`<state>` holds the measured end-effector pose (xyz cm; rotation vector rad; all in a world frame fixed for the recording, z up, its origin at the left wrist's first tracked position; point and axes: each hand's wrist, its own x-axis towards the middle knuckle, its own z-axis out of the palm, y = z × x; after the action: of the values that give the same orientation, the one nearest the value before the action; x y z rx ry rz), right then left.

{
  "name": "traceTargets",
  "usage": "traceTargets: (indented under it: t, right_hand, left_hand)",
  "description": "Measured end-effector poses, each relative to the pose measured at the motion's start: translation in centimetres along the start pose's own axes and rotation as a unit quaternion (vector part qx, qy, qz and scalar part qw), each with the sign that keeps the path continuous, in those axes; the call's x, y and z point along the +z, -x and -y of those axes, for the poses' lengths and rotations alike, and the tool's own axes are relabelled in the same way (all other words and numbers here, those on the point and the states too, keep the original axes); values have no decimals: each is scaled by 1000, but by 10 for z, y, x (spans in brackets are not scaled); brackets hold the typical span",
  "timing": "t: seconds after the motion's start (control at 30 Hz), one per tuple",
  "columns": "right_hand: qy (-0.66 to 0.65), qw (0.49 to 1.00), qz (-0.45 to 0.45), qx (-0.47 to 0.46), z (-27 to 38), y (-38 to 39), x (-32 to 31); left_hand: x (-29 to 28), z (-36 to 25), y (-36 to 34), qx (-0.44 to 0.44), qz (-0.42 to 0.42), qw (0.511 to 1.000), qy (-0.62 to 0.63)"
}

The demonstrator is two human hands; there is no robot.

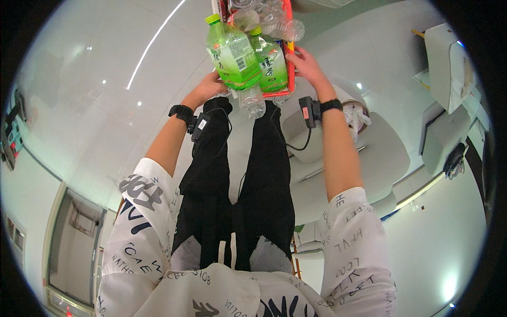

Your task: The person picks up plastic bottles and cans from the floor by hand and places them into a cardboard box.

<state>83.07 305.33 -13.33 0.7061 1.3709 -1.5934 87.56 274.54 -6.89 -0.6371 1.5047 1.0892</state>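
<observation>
A red basket [291,63] is held out in front of my legs at the top of the head view, heaped with bottles. My right hand [307,67] grips its right rim, fingers against the red edge. At the near left corner is my left hand [207,89], closed on the basket's side, its fingertips partly hidden by a bottle. One green tea bottle [232,55] with a yellow-green cap leans across the front, and a second green bottle [270,63] lies beside it. A clear plastic bottle [252,103] pokes out below them, toward me.
More clear bottles [274,21] fill the basket's far end, one jutting over its right rim. Right of my legs are pale grey seats [380,142] and a bin [356,117] with a white liner. Shiny light floor tiles [105,79] stretch left, toward a doorway [74,232].
</observation>
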Motion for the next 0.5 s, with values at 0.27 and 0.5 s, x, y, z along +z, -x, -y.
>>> traceTargets:
  t: [0.27,0.5]
  right_hand:
    - [269,962,-27,-50,-20,-31,-12]
    - [256,966,33,29,-30,-39,-33]
  left_hand:
    - [54,-4,7,-48,-24,996,67]
    - [90,1,4,40,-34,994,99]
